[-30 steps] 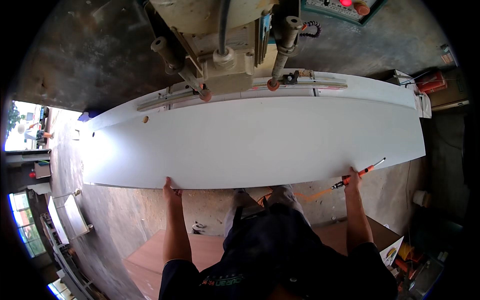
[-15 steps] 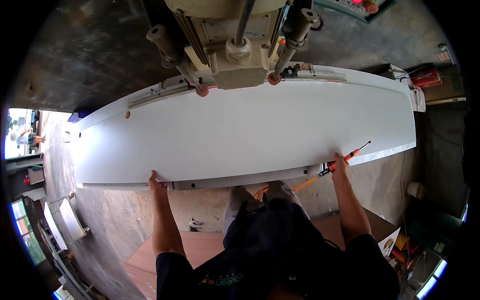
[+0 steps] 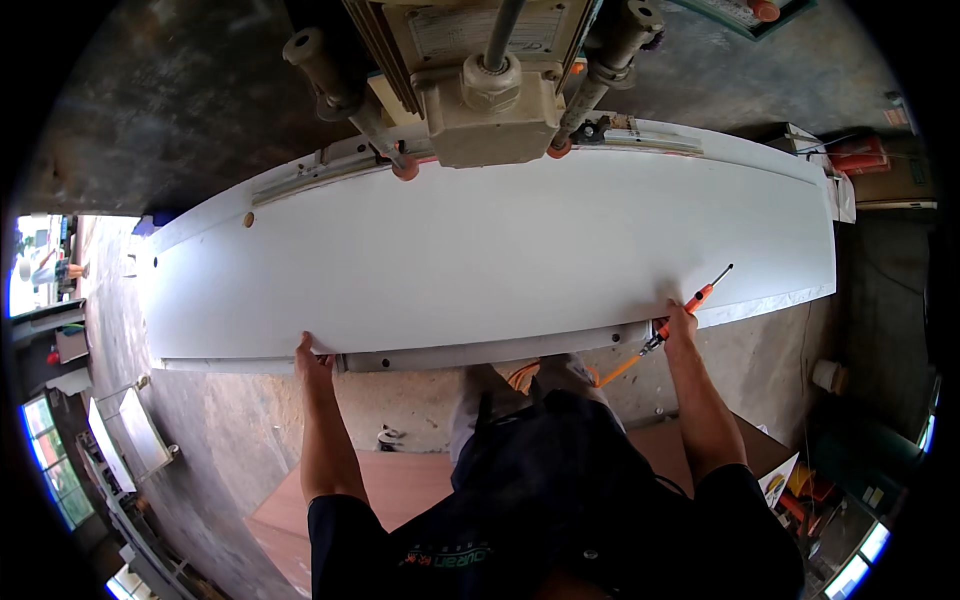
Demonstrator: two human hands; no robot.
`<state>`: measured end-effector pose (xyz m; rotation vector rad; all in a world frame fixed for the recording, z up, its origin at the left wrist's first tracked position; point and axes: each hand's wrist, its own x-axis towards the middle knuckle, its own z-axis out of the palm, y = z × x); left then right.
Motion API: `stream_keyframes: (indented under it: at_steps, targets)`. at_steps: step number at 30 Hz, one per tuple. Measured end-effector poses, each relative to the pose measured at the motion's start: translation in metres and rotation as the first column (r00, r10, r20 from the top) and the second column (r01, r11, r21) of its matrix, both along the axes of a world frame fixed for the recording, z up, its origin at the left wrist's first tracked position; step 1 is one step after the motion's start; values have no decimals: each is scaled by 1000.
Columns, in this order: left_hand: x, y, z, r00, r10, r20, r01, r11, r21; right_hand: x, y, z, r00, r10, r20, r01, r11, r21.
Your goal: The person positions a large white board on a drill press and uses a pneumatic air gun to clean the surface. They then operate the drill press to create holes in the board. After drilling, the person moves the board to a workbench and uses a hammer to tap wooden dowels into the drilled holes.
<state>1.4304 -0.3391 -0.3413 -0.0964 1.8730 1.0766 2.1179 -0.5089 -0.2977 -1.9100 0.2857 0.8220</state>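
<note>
Big beige drilling machine (image 3: 487, 85) looms at 12 o'clock, brown plywood sheet (image 3: 385, 490) on the concrete floor (image 3: 240, 440) around 7.

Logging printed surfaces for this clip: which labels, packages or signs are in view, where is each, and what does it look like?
Label plate: on the machine head above the white panel; pale rectangle, dark print.
Control panel: top edge, right of the machine; green with a red button.
Boxes: beyond the panel's right end; red and cardboard-brown.

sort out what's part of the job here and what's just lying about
In use: white panel, gripped at its near edge by left hand and right hand; orange screwdriver in right hand; drilling machine over the panel.

Lying about: plywood sheet on the floor; white tub; red tool.
</note>
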Motion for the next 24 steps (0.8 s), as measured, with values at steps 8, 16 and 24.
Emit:
stream_keyframes:
  at_steps: [8, 16, 24]
  targets:
    - [0, 8, 47, 584, -754, -300, 528, 634, -565, 21, -11, 7, 967, 242, -75, -251, 955, -159]
    - [299, -50, 86, -662, -580, -475, 716, -301, -630, 40, -25, 15, 828, 532, -175, -559, 806, -193]
    - [400, -38, 89, -889, -415, -195, 389, -456, -801, 67, -66, 42, 650, 752, -111, -746, 604, -281]
